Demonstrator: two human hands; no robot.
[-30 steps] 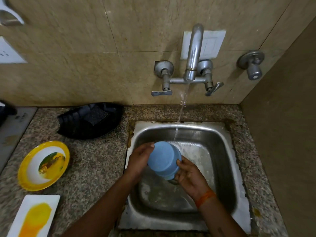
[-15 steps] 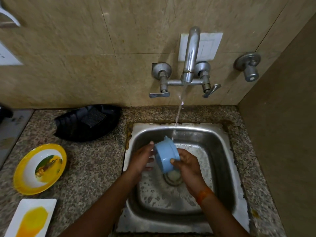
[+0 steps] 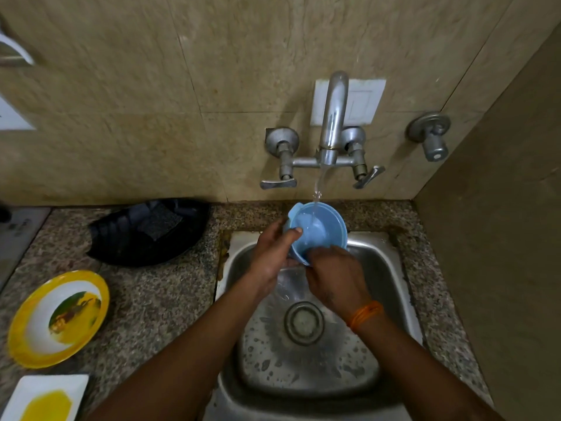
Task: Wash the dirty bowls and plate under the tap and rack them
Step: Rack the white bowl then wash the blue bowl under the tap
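Blue bowl [image 3: 321, 229] now raised, upturned under tap [image 3: 332, 123], both grips clamped; speckled granite counter [image 3: 151, 299].

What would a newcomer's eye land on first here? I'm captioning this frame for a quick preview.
First, the blue bowl, held in both hands at the back of the steel sink, with water from the tap running into it. The left hand grips its near-left rim and the right hand its lower edge. Next, on the counter to the left, the yellow-rimmed bowl and the white plate, both smeared yellow.
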